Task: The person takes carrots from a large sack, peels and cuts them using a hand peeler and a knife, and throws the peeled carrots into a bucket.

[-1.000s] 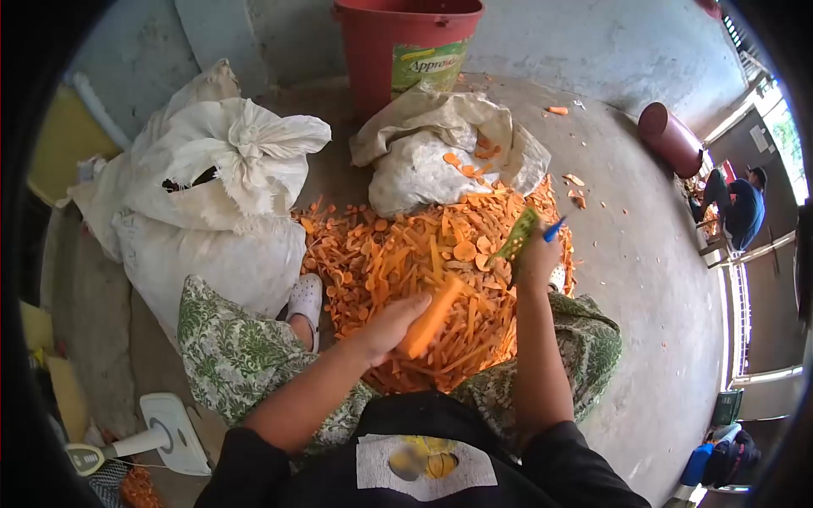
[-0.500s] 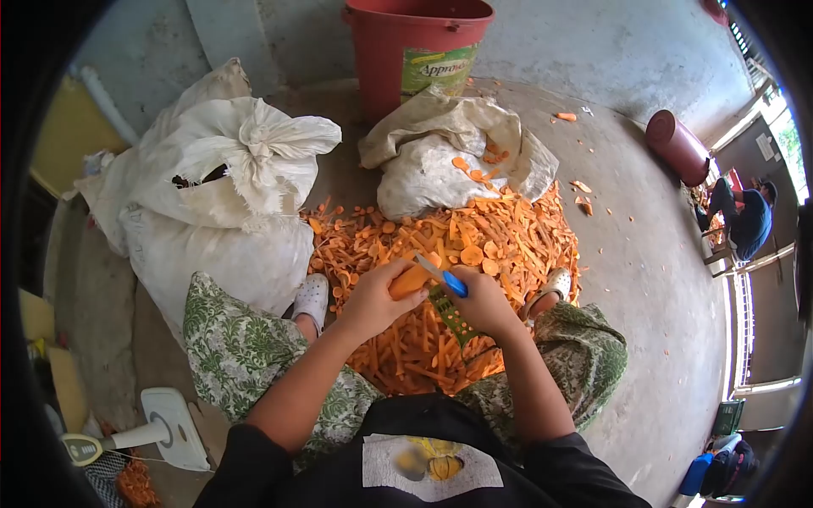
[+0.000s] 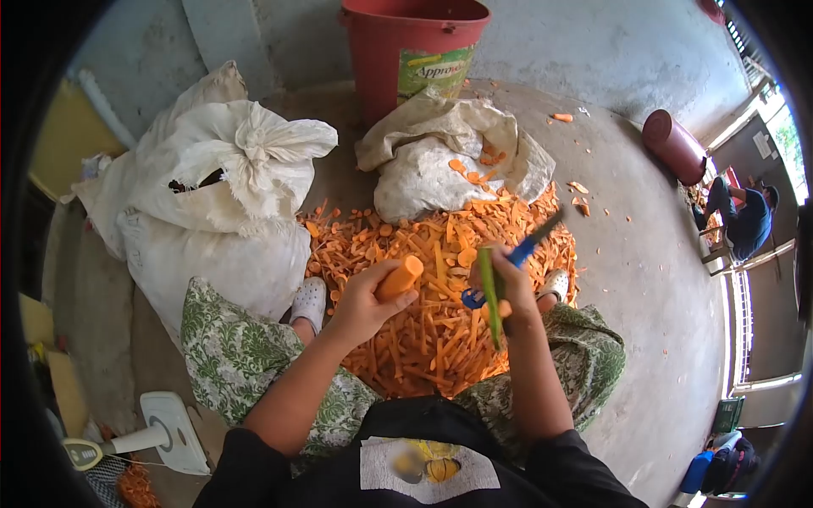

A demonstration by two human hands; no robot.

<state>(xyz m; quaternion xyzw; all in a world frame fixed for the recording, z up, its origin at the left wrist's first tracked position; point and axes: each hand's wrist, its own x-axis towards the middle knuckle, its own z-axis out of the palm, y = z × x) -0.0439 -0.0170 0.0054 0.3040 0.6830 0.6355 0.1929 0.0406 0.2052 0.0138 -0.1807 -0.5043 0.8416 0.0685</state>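
Observation:
My left hand (image 3: 367, 306) is wrapped round a thick orange carrot (image 3: 400, 278), its flat cut end pointing up and away. My right hand (image 3: 511, 284) grips a knife with a blue handle (image 3: 522, 251), its blade pointing up to the right, together with a green tool (image 3: 489, 296) seen edge-on. A small orange piece shows beside the right fingers. Both hands are apart, above a heap of carrot strips and slices (image 3: 432, 339) that lies between my legs.
White sacks (image 3: 220, 262) stand at the left; another sack (image 3: 423, 178) lies behind the heap. A red bucket (image 3: 373, 63) is at the back, a dark red drum (image 3: 673, 146) at right. A seated person (image 3: 749, 222) is far right. A scale (image 3: 176, 433) lies lower left.
The hands came together at the carrot half a second ago and have since parted. The right hand moved right, and its knife turned to point up to the right. The carrot's end now looks cut flat.

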